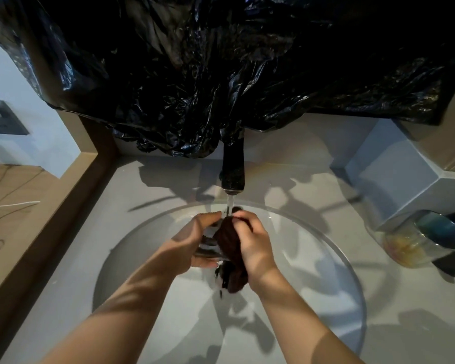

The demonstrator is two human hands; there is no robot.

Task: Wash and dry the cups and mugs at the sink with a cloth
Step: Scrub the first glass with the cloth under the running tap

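Beneath the black metal tap, a clear glass cup is gripped by the left hand, and a dark brown cloth is clutched against it by the right hand.

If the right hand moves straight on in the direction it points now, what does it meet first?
Likely the water stream just beyond the brown cloth that the right hand grips, then the black faucet above it; depth is unclear.
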